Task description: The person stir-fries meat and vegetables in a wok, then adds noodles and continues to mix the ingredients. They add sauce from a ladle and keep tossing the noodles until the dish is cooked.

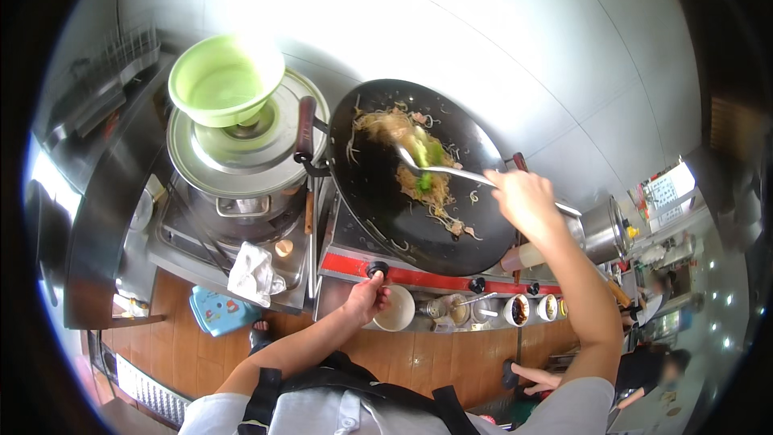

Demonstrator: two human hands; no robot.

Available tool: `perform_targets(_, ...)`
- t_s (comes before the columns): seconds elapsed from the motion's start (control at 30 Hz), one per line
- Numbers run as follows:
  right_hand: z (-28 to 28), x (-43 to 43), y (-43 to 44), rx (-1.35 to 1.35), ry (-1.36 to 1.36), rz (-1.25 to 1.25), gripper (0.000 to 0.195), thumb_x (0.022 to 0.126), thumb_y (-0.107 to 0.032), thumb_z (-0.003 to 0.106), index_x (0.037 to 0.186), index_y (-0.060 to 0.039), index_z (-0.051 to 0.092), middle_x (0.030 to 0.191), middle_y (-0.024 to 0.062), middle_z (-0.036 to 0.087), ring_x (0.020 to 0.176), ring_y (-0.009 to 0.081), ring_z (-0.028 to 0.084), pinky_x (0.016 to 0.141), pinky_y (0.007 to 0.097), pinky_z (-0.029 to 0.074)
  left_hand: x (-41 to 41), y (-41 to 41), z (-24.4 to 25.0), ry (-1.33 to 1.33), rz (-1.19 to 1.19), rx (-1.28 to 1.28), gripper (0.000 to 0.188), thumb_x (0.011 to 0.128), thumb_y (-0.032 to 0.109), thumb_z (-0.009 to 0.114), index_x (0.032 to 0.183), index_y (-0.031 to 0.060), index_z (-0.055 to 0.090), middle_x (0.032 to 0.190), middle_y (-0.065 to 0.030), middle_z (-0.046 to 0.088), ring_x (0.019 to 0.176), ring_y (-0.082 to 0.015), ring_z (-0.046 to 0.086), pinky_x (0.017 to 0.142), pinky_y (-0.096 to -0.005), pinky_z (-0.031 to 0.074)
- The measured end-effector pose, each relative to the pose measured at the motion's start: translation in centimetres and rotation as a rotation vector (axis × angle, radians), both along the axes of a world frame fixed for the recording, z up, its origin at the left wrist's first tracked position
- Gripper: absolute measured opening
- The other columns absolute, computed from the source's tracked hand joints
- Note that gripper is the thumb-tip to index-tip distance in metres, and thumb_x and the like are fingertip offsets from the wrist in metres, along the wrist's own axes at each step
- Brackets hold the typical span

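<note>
My right hand (524,199) grips the handle of a metal spatula or ladle (459,174), whose head is blurred among the food. That food, thin noodles (423,187) with bits of meat and green vegetable, lies in a large black wok (374,205) with dark wooden handles. At the red front panel (423,278) of the stove, my left hand (366,301) has its fingertips on a black control knob (377,268). A white bowl (396,309) stands just right of that hand, partly behind its fingers.
Left of the wok, a green plastic basin (220,81) rests on a lidded steel pot (241,193). A crumpled white cloth (253,272) lies at the stove's front edge. Seasoning bowls (517,309) line the front shelf. A blue stool (222,309) stands on the floor; a person (646,374) is at lower right.
</note>
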State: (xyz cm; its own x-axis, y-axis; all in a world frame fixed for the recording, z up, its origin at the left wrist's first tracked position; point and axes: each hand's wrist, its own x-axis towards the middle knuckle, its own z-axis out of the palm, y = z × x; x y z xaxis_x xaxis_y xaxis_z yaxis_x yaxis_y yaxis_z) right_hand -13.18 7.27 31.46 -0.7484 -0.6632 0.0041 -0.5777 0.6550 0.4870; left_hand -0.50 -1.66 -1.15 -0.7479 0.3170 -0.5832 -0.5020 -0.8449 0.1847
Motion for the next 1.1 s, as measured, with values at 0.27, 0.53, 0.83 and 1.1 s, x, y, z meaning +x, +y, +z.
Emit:
perform_targets(0.27,4.7,8.7,-7.3,0.255,-0.044,0.309,0.024,0.077,-0.011,0.054,0.099,-0.0045,0.059,0.054,0.0045,0.055,0.059,0.0173,0.061,0.047,0.0328,0.042,0.0,-1.4,-0.7,-0.038,0.03,-0.023,0.029,0.088,0.033,0.05,0.087,0.0042,0.056,0.059,-0.0026,0.05,0.048,-0.0124,0.041,0.045,-0.0258,0.037)
perform_targets(0.53,0.4,0.0,-5.4,0.05,0.044,-0.168,0.018,0.086,-0.019,0.047,0.087,-0.0072,0.06,0.066,0.0106,0.062,0.069,0.0264,0.063,0.058,0.0385,0.048,0.0,-0.5,-0.5,0.003,-0.012,-0.019,0.03,0.088,0.034,0.051,0.087,0.0048,0.057,0.06,-0.0025,0.051,0.049,-0.0127,0.042,0.045,-0.0261,0.037)
perform_targets(0.83,4.0,6.0,-5.7,0.411,-0.064,0.014,0.014,0.077,-0.019,0.054,0.072,-0.0089,0.062,0.063,0.0088,0.061,0.061,0.0219,0.063,0.052,0.033,0.048,-0.3,-1.0,-0.8,-0.007,-0.046,-0.038,0.03,0.087,0.035,0.051,0.087,0.0057,0.057,0.06,-0.0027,0.051,0.049,-0.013,0.043,0.045,-0.0265,0.037)
perform_targets(1.1,7.1,1.8,-4.8,0.336,-0.062,-0.292,0.02,0.074,-0.027,0.065,0.093,-0.0223,0.067,0.078,0.0069,0.065,0.073,0.0217,0.062,0.065,0.0341,0.048,0.2,-1.3,-0.7,-0.026,-0.022,-0.029,0.029,0.088,0.035,0.051,0.086,0.0059,0.056,0.06,-0.0027,0.051,0.049,-0.013,0.043,0.046,-0.0258,0.037)
